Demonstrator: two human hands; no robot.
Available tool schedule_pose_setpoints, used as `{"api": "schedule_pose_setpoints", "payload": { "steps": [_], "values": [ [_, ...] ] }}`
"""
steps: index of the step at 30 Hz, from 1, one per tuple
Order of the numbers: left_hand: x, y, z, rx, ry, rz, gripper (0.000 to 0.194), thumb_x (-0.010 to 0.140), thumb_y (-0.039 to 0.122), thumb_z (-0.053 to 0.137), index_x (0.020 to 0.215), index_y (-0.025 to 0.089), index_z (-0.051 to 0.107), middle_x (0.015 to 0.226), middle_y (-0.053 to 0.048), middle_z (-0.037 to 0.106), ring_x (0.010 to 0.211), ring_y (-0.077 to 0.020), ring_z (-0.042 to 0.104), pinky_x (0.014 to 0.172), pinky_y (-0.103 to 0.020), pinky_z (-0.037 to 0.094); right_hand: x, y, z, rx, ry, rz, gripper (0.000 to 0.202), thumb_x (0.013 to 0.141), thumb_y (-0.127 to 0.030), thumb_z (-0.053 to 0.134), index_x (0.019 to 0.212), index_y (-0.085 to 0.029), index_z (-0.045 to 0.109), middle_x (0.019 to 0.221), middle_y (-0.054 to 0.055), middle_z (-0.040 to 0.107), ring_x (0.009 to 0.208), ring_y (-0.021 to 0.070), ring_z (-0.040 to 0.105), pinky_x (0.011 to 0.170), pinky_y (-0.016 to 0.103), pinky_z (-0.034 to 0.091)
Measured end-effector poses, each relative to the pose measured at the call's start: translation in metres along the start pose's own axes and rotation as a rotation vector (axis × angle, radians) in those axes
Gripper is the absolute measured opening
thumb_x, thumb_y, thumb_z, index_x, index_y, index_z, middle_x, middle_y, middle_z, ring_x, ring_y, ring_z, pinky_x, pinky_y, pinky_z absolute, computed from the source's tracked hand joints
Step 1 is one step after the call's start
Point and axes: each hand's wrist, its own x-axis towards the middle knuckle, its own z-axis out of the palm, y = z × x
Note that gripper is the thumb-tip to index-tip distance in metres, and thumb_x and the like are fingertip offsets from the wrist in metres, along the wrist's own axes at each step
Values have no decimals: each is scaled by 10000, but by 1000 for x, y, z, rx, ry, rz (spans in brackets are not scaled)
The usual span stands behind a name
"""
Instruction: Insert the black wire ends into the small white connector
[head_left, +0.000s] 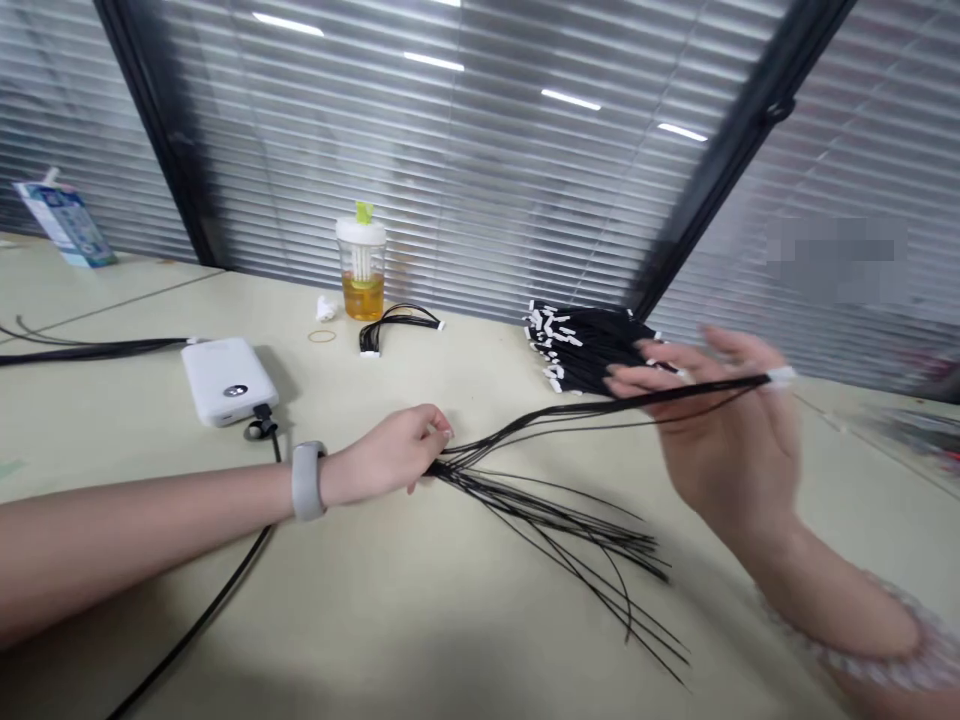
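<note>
My left hand [397, 450], with a grey band on its wrist, is closed around a bundle of thin black wires [555, 510]. Loose wire ends fan out to the right, low over the table. Some of the wires rise in a separate strand towards my right hand [727, 450] and finish in a white connector [781, 376]. That strand crosses in front of my right hand, whose fingers are spread and slightly blurred. I cannot tell how firmly it touches the strand.
Behind my right hand lies a pile of black cables [600, 345] with white connectors. A short cable [405, 318], a bottle of amber liquid [363, 270] and a rubber band [322, 337] are farther back. At left are a white power bank [229, 380], more black wires [97, 350] and a drink pouch [67, 225].
</note>
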Motion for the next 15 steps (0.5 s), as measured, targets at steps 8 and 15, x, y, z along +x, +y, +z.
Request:
{"api": "schedule_pose_setpoints", "payload": {
  "steps": [8,15],
  "values": [
    [7,-3,6,-114,44,-3,249,787,410,501,749,165,527,537,41,505,405,-101,483,402,-201,382,16,-6,28,292,-219,371,469,912,-542,333,652,-245,587,469,-33,404,455,108,447,479,258,431],
    [6,-4,8,-170,71,-18,315,819,476,486,730,174,470,470,65,442,370,-89,449,379,-178,334,14,-5,16,353,-973,686,722,870,-675,205,695,-198,718,451,-36,269,385,87,284,395,238,259]
  ]
}}
